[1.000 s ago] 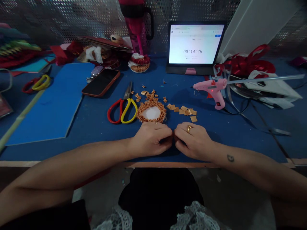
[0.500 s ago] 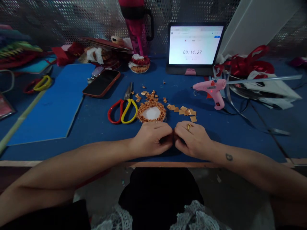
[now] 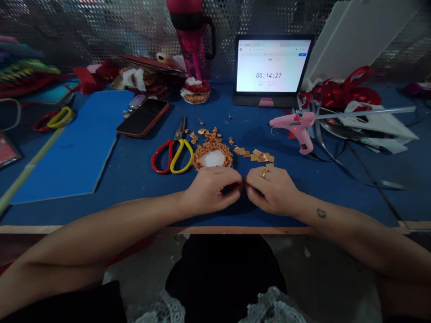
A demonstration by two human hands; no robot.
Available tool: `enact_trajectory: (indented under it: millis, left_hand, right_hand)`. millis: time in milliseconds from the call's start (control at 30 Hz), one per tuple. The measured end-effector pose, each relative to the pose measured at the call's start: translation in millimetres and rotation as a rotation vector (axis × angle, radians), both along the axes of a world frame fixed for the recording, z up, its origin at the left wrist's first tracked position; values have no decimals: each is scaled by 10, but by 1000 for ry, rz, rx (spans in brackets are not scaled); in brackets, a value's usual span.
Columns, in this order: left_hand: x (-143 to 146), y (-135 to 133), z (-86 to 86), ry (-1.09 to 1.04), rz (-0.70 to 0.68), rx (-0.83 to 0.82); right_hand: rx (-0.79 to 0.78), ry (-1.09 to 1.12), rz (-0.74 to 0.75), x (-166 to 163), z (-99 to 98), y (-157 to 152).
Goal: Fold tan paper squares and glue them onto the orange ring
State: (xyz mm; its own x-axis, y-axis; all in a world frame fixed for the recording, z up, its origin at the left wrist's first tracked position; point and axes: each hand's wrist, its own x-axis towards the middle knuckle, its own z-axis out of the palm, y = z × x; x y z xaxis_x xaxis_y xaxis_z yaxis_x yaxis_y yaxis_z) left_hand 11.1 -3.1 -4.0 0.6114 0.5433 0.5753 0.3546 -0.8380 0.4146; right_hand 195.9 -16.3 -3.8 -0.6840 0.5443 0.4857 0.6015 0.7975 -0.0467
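Observation:
My left hand and my right hand rest side by side on the blue table, fingertips pinched together and meeting in the middle. What they pinch is hidden between the fingers. A gold ring sits on my right hand. Just beyond my left hand lies a round piece with a white centre and an orange-brown rim. Small orange-brown paper squares lie scattered beyond my right hand.
Red-and-yellow scissors lie left of the round piece. A pink glue gun lies at the right, a phone at the left, a blue sheet further left. A tablet showing a timer and a pink tumbler stand behind. Red ribbon is piled at the right.
Both hands have shifted slightly away from me, closer to the round piece, still pinched together. The timer has gone from 00:14:26 to 00:14:27.

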Motion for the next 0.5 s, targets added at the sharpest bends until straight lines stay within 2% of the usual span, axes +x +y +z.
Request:
enact_trajectory:
  millis: [500]
  left_hand:
    - [27,-87,22,8,-38,6]
  right_hand:
    - [8,-40,25,-81,-16,-98]
